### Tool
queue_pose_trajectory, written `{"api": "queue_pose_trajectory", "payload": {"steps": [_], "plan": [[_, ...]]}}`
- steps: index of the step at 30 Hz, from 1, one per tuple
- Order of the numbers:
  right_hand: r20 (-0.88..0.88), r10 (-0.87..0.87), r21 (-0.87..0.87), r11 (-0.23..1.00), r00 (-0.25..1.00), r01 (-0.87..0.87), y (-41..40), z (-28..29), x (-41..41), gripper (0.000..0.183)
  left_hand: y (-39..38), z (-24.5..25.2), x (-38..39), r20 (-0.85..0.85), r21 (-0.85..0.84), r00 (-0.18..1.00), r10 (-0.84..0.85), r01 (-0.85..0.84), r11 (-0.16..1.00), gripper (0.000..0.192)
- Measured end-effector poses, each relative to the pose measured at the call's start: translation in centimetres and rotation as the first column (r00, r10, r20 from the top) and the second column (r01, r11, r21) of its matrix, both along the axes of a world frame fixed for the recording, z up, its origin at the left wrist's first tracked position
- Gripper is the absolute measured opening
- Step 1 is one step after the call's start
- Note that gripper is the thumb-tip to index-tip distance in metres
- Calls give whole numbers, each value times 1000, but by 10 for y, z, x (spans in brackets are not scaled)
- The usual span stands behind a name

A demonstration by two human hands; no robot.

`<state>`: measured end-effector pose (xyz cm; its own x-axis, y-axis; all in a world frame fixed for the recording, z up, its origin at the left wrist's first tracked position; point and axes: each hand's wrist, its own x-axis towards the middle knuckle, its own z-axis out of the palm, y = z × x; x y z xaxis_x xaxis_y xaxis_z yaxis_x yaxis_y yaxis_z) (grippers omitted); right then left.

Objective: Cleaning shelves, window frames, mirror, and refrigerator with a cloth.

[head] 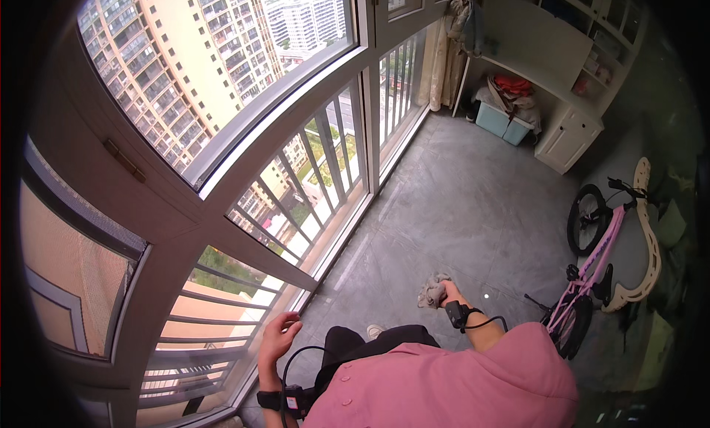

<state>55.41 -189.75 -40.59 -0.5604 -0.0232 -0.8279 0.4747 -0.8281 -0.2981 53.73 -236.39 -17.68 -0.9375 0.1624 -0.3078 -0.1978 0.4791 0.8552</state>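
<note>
My right hand (450,293) grips a crumpled grey-beige cloth (432,291), which bulges out past the fingers above the grey tiled floor (444,206). Bent fingers and a thumb held a little apart show that my left hand (281,331) is empty; it is raised near the lower window panes. Both wrists carry strapped black devices with cables. Closest to the left hand is the white window frame (333,261), with dark railing bars (288,184) behind the glass. Whether that hand touches the frame or glass, I cannot tell.
A pink bicycle (593,256) stands at the right. A light blue storage bin (502,123) heaped with fabric sits under a desk at the back, beside a white cabinet (570,137). An upper window sash (277,123) juts inward, and a curtain (444,67) hangs in the far corner.
</note>
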Motion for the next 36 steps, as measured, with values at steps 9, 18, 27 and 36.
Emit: {"api": "queue_pose_trajectory", "payload": {"steps": [9,18,27,36], "plan": [[-412,-259,-275,949,874,151,0,86,-174,37,14,17,-113,-295,70,922,252,-242,968,13],[-634,-114,-205,978,765,-25,0,233,-372,36,108,69,-279,-735,-8,666,129,-198,980,7],[-905,100,215,946,414,242,72,375,-583,26,189,116,-415,-888,-243,430,-163,-139,960,20],[-772,554,223,-222,311,949,53,415,-750,54,269,132,-518,-908,-369,325,-263,-327,870,28]]}}
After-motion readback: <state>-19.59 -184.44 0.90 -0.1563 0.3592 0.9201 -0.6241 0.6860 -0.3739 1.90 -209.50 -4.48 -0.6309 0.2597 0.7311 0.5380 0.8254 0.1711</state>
